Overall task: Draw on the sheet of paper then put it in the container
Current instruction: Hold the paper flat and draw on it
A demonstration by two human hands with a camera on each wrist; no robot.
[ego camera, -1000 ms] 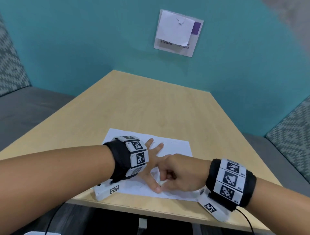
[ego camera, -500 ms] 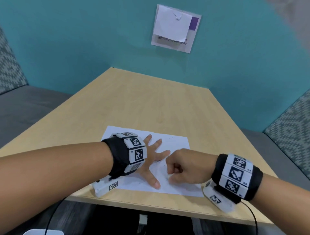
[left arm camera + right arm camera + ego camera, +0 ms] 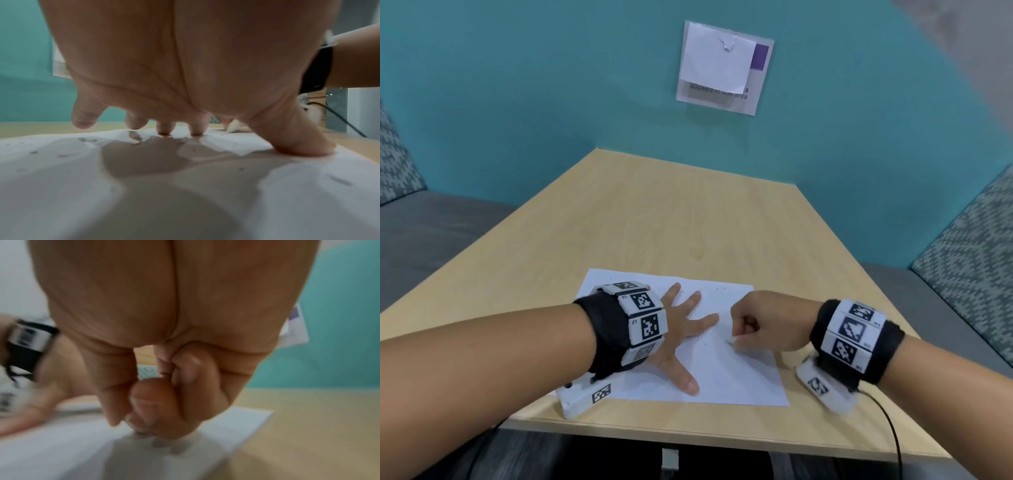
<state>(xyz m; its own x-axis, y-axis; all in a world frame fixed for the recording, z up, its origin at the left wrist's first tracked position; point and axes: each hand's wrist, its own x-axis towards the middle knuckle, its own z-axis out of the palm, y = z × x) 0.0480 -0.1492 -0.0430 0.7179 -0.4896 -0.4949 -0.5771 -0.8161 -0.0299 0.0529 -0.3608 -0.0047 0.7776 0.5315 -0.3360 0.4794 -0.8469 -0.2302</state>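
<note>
A white sheet of paper [image 3: 726, 377] lies on the near part of the wooden table [image 3: 654, 222], with small dark marks on it. My left hand [image 3: 681, 329] presses flat on the sheet's left half, fingers straight and spread; in the left wrist view its fingertips [image 3: 164, 129] and thumb touch the paper [image 3: 61, 178]. My right hand [image 3: 760, 322] is curled, knuckles up, on the sheet's right half. Its thumb and fingers [image 3: 144, 410] pinch a small pale drawing stub [image 3: 731, 341] against the paper [image 3: 61, 451], most of it hidden inside the grip.
A laminated sign [image 3: 724, 66] with a white note over it hangs on the teal wall. Grey benches with patterned cushions [image 3: 969, 267] flank the table. A black cable [image 3: 890, 428] runs off the table's front edge from my right wrist.
My right hand has slid to the right across the sheet, away from the left hand's fingers. The left hand has stayed flat in place.
</note>
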